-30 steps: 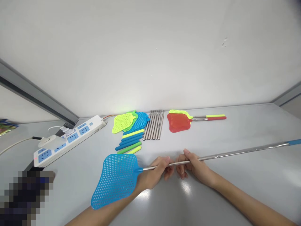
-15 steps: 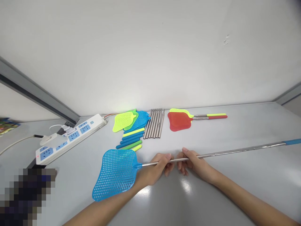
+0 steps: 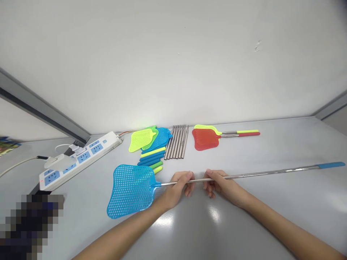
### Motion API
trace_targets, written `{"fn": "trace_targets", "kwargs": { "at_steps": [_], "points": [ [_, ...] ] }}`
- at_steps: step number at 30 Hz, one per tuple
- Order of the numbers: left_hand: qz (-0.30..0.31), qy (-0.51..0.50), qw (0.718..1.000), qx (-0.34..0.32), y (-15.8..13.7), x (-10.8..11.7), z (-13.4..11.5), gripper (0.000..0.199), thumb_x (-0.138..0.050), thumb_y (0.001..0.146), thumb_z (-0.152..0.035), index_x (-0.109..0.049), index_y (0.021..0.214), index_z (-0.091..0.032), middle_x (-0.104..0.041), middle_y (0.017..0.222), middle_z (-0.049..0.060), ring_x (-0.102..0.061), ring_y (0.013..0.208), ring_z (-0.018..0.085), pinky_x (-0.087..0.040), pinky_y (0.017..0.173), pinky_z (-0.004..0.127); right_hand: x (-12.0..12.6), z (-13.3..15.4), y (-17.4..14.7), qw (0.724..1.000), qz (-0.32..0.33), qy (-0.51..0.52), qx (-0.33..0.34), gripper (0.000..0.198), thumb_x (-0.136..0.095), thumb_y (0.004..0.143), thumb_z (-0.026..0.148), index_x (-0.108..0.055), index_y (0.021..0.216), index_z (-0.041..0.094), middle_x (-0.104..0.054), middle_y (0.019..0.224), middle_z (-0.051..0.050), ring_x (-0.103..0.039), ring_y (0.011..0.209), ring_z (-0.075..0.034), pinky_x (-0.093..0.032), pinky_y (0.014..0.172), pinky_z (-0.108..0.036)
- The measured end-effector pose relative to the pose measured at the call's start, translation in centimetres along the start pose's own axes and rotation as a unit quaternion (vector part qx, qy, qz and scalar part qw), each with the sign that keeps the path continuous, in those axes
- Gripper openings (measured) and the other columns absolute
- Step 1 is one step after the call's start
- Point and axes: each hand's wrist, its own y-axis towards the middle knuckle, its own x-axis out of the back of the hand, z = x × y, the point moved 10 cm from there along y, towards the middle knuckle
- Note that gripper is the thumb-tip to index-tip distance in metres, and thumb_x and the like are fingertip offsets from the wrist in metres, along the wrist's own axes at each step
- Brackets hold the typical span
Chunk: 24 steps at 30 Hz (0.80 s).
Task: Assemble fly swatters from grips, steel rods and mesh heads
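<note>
A blue fly swatter with a long, extended metal rod spans the view in front of me, its blue grip at the far right. My left hand pinches the rod a little to the right of the mesh head. Farther along, my right hand is closed round the same rod, with a short bare stretch between the hands. Behind the mesh head lie several loose coloured handle grips, partly covered by it. Beyond these are loose yellow, green and blue swatter heads and a row of metal rods.
Red and yellow fly swatters with shorter rods lie at the back, by the wall. On the left a white power strip holds plugs and cables. A pixelated dark patch covers the lower left corner of the table.
The blue swatter's head has risen slightly and its rod has shifted left, bringing the whole blue grip into view. Both hands still hold the rod, and the gap between them has widened a little.
</note>
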Motion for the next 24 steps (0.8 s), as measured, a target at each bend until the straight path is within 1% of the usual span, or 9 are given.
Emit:
{"fn": "trace_targets", "kwargs": {
  "at_steps": [2,4,7,10,14,19,24],
  "points": [
    [-0.031,-0.055,0.998,-0.012,0.3,0.8,0.2,0.048,-0.026,0.082,-0.049,-0.044,0.052,-0.015,-0.039,0.042,-0.002,-0.036,0.041,0.009,-0.029,0.046,0.023,0.0,0.0,0.0,1.000,0.000,-0.013,-0.001,0.044,-0.036,0.082,0.046,-0.055,0.060,0.013,-0.048,0.049,-0.001,-0.046,0.046,-0.011,-0.037,0.047,-0.025],
    [-0.062,-0.099,0.993,-0.019,0.4,1.5,0.4,0.050,-0.024,0.081,-0.053,-0.042,0.051,-0.017,-0.034,0.038,-0.003,-0.036,0.038,0.010,-0.028,0.044,0.024,-0.1,0.0,0.0,1.000,0.000,-0.014,-0.004,0.044,-0.035,0.082,0.046,-0.055,0.060,0.014,-0.047,0.047,0.000,-0.045,0.046,-0.011,-0.037,0.047,-0.025],
    [-0.083,-0.136,0.987,-0.020,0.5,2.0,0.4,0.052,-0.022,0.080,-0.055,-0.041,0.051,-0.017,-0.031,0.036,-0.004,-0.036,0.037,0.010,-0.028,0.045,0.024,0.0,0.0,0.0,1.000,0.000,-0.008,-0.006,0.044,-0.035,0.082,0.047,-0.055,0.060,0.014,-0.047,0.048,-0.001,-0.045,0.046,-0.011,-0.036,0.047,-0.025],
    [-0.077,-0.149,0.986,-0.022,0.5,1.8,0.3,0.050,-0.026,0.080,-0.054,-0.042,0.051,-0.017,-0.031,0.036,-0.004,-0.036,0.037,0.010,-0.028,0.045,0.024,0.0,-0.1,0.1,1.000,-0.002,-0.004,-0.006,0.044,-0.036,0.083,0.045,-0.055,0.061,0.013,-0.048,0.049,-0.001,-0.046,0.046,-0.011,-0.036,0.047,-0.025],
    [-0.073,-0.158,0.985,-0.017,0.5,1.7,0.4,0.046,-0.030,0.079,-0.053,-0.043,0.053,-0.017,-0.033,0.037,-0.005,-0.035,0.037,0.010,-0.026,0.042,0.024,0.1,-0.1,0.2,1.000,0.000,0.026,-0.008,0.041,-0.037,0.083,0.044,-0.055,0.061,0.013,-0.048,0.050,-0.001,-0.046,0.046,-0.011,-0.036,0.047,-0.025],
    [-0.069,-0.137,0.988,-0.002,0.6,1.5,0.6,0.046,-0.029,0.079,-0.053,-0.043,0.055,-0.017,-0.036,0.038,-0.004,-0.035,0.037,0.009,-0.023,0.042,0.024,0.3,0.1,0.3,0.999,0.002,0.051,-0.009,0.040,-0.039,0.083,0.042,-0.056,0.062,0.012,-0.047,0.050,-0.001,-0.047,0.047,-0.011,-0.035,0.046,-0.025],
    [-0.068,-0.114,0.991,-0.009,0.5,1.5,0.6,0.046,-0.027,0.081,-0.051,-0.043,0.055,-0.016,-0.037,0.039,-0.004,-0.035,0.037,0.009,-0.022,0.041,0.024,0.4,0.0,0.2,0.998,0.002,0.065,-0.008,0.039,-0.039,0.083,0.041,-0.056,0.063,0.012,-0.046,0.050,0.000,-0.047,0.047,-0.011,-0.035,0.046,-0.024]
  ]
}}
